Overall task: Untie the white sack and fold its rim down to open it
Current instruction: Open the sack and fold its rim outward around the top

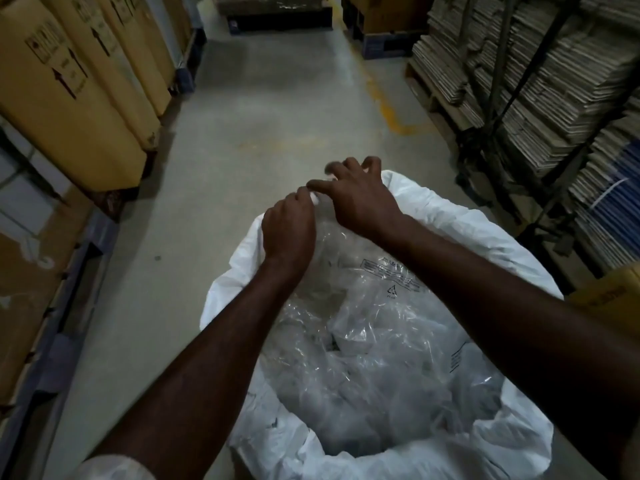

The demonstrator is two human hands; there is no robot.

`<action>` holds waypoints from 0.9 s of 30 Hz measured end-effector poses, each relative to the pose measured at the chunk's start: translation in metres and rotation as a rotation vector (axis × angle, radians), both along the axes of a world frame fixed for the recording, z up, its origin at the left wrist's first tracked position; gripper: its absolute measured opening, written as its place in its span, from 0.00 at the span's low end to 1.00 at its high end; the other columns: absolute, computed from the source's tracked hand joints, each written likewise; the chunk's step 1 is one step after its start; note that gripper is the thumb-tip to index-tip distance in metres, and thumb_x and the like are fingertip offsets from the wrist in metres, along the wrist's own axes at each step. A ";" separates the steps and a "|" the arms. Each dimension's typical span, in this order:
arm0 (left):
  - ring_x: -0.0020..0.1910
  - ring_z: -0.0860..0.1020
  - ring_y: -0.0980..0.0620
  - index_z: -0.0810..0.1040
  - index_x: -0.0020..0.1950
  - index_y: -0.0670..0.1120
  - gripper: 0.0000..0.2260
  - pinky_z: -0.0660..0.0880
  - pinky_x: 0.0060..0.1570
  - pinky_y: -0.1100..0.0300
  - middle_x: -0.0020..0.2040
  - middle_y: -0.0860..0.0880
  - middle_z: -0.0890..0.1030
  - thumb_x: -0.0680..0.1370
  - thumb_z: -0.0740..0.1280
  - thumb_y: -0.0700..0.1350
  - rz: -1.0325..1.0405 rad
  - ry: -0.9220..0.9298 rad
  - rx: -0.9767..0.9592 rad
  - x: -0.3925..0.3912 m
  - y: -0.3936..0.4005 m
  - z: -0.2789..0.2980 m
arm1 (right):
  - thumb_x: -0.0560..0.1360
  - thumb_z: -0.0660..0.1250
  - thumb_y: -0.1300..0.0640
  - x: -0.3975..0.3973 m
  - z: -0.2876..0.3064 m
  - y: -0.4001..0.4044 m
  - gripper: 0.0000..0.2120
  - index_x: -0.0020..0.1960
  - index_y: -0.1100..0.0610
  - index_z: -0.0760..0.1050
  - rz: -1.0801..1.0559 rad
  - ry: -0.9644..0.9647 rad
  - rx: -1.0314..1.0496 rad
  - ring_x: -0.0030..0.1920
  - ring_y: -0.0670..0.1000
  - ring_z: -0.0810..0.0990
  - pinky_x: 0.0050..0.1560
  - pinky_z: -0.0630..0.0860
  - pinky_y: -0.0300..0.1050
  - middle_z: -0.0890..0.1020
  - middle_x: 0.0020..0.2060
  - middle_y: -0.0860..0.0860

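Note:
A large white sack (460,216) stands on the floor right below me, its mouth wide and its rim rolled outward. Crumpled clear plastic bags (374,344) with printed labels fill it. My left hand (289,233) is closed on the sack's far rim, pinching a bit of white material at its fingertips. My right hand (360,199) is just beside it over the same far edge, fingers spread and curled, blurred, touching the rim. Whether it grips anything is hidden by the hand itself.
Tall cardboard cartons (69,98) on blue pallets line the left side. Stacks of flat cardboard (554,81) on racks stand at the right. A grey concrete aisle (277,109) with a yellow line runs ahead. A yellow box corner (609,299) sits beside the sack.

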State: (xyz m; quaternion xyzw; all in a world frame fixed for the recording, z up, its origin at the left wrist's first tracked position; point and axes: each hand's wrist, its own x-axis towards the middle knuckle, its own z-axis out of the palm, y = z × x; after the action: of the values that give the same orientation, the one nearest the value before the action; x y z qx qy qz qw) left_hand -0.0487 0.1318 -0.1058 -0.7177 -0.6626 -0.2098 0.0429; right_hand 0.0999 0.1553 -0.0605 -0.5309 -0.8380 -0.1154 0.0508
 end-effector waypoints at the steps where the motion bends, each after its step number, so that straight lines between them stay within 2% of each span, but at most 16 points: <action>1: 0.49 0.85 0.36 0.79 0.60 0.43 0.08 0.79 0.48 0.45 0.51 0.41 0.86 0.84 0.62 0.37 0.036 -0.025 -0.055 0.000 0.004 0.005 | 0.75 0.64 0.62 0.004 -0.002 -0.006 0.25 0.69 0.45 0.78 -0.014 -0.015 0.091 0.70 0.62 0.72 0.65 0.61 0.62 0.72 0.77 0.55; 3: 0.55 0.85 0.35 0.79 0.62 0.44 0.10 0.78 0.53 0.45 0.55 0.41 0.86 0.85 0.61 0.38 0.094 -0.042 -0.106 0.001 0.011 0.010 | 0.74 0.60 0.62 0.010 -0.011 -0.020 0.25 0.68 0.47 0.78 -0.064 0.001 0.205 0.69 0.64 0.72 0.61 0.63 0.60 0.67 0.81 0.56; 5: 0.58 0.83 0.35 0.79 0.62 0.43 0.10 0.76 0.57 0.45 0.57 0.40 0.85 0.83 0.61 0.37 0.128 -0.074 -0.131 0.002 0.018 0.010 | 0.73 0.64 0.64 0.015 -0.025 -0.028 0.31 0.75 0.47 0.72 -0.147 0.029 0.173 0.68 0.65 0.72 0.59 0.68 0.62 0.65 0.82 0.56; 7: 0.60 0.82 0.33 0.79 0.60 0.41 0.10 0.74 0.59 0.46 0.58 0.38 0.85 0.83 0.61 0.36 0.156 -0.183 -0.187 0.007 0.020 0.009 | 0.75 0.69 0.63 0.021 -0.037 -0.027 0.38 0.82 0.45 0.63 -0.227 0.041 0.070 0.74 0.67 0.68 0.65 0.69 0.69 0.64 0.82 0.57; 8: 0.60 0.81 0.32 0.78 0.60 0.41 0.09 0.74 0.58 0.46 0.59 0.37 0.84 0.83 0.61 0.37 0.170 -0.294 -0.224 0.009 0.020 0.008 | 0.78 0.68 0.63 0.024 -0.039 -0.025 0.39 0.84 0.44 0.59 -0.251 0.051 0.007 0.76 0.68 0.66 0.68 0.68 0.72 0.63 0.82 0.58; 10: 0.62 0.80 0.31 0.76 0.63 0.41 0.10 0.74 0.57 0.47 0.61 0.36 0.83 0.82 0.62 0.37 0.176 -0.460 -0.276 0.014 0.020 0.007 | 0.81 0.62 0.63 0.027 -0.040 -0.020 0.36 0.85 0.44 0.56 -0.250 0.086 -0.069 0.76 0.68 0.66 0.71 0.65 0.75 0.67 0.79 0.59; 12: 0.60 0.80 0.32 0.71 0.66 0.43 0.15 0.73 0.58 0.46 0.60 0.36 0.83 0.79 0.61 0.35 0.152 -0.489 -0.267 0.018 0.017 0.006 | 0.80 0.60 0.63 0.029 -0.035 -0.014 0.34 0.83 0.44 0.59 -0.224 0.127 -0.077 0.70 0.66 0.73 0.67 0.70 0.69 0.74 0.73 0.58; 14: 0.61 0.80 0.33 0.69 0.70 0.45 0.21 0.72 0.61 0.44 0.60 0.39 0.82 0.76 0.58 0.37 0.137 -0.311 -0.142 0.021 0.011 0.002 | 0.78 0.60 0.63 0.032 -0.027 -0.008 0.33 0.81 0.43 0.64 -0.202 0.206 -0.070 0.61 0.64 0.79 0.59 0.73 0.62 0.80 0.63 0.57; 16: 0.68 0.76 0.37 0.69 0.76 0.47 0.30 0.69 0.68 0.41 0.67 0.40 0.78 0.73 0.57 0.42 0.091 -0.023 0.041 0.031 0.003 -0.002 | 0.77 0.60 0.62 0.037 -0.017 -0.001 0.31 0.78 0.43 0.68 -0.184 0.263 -0.087 0.57 0.63 0.81 0.57 0.73 0.58 0.82 0.58 0.57; 18: 0.74 0.73 0.37 0.68 0.81 0.44 0.32 0.65 0.75 0.38 0.74 0.39 0.74 0.74 0.59 0.45 -0.046 0.081 0.157 0.049 0.001 -0.008 | 0.78 0.60 0.60 0.042 -0.010 0.008 0.25 0.74 0.47 0.73 -0.147 0.293 -0.142 0.56 0.64 0.82 0.53 0.74 0.56 0.83 0.55 0.58; 20: 0.68 0.78 0.38 0.67 0.82 0.39 0.31 0.69 0.73 0.39 0.69 0.38 0.78 0.79 0.59 0.48 -0.130 0.085 0.157 0.064 0.006 -0.011 | 0.80 0.60 0.56 0.047 -0.006 0.017 0.18 0.68 0.52 0.77 -0.129 0.330 -0.214 0.56 0.66 0.83 0.49 0.74 0.54 0.84 0.56 0.59; 22: 0.53 0.82 0.41 0.66 0.82 0.38 0.32 0.76 0.60 0.45 0.55 0.42 0.83 0.82 0.57 0.54 -0.100 0.158 0.095 0.068 0.017 -0.014 | 0.79 0.58 0.55 0.054 -0.004 0.022 0.19 0.67 0.49 0.77 -0.152 0.398 -0.298 0.55 0.64 0.83 0.46 0.74 0.51 0.86 0.57 0.57; 24: 0.42 0.82 0.45 0.67 0.81 0.39 0.32 0.76 0.47 0.50 0.44 0.47 0.82 0.83 0.60 0.58 -0.075 0.219 0.028 0.065 0.028 -0.015 | 0.78 0.59 0.55 0.062 0.001 0.024 0.18 0.66 0.48 0.73 -0.183 0.452 -0.377 0.54 0.63 0.82 0.47 0.74 0.51 0.86 0.55 0.58; 26: 0.38 0.83 0.43 0.69 0.78 0.40 0.28 0.76 0.44 0.50 0.42 0.46 0.84 0.83 0.66 0.55 -0.144 0.196 0.026 0.062 0.039 -0.018 | 0.78 0.60 0.53 0.063 0.004 0.025 0.16 0.66 0.49 0.69 -0.197 0.475 -0.379 0.53 0.63 0.81 0.50 0.74 0.54 0.85 0.55 0.59; 27: 0.41 0.84 0.39 0.68 0.77 0.42 0.24 0.76 0.48 0.47 0.45 0.43 0.85 0.85 0.66 0.52 -0.202 0.114 0.002 0.062 0.045 -0.018 | 0.79 0.61 0.52 0.060 0.004 0.023 0.17 0.68 0.50 0.69 -0.187 0.442 -0.333 0.55 0.63 0.81 0.53 0.74 0.56 0.84 0.56 0.59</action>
State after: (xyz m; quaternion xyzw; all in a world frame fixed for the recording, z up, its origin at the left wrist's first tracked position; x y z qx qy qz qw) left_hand 0.0135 0.1769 -0.1241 -0.7916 -0.5831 -0.1727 0.0598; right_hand 0.1597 0.1784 -0.0564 -0.6190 -0.7616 0.1382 0.1333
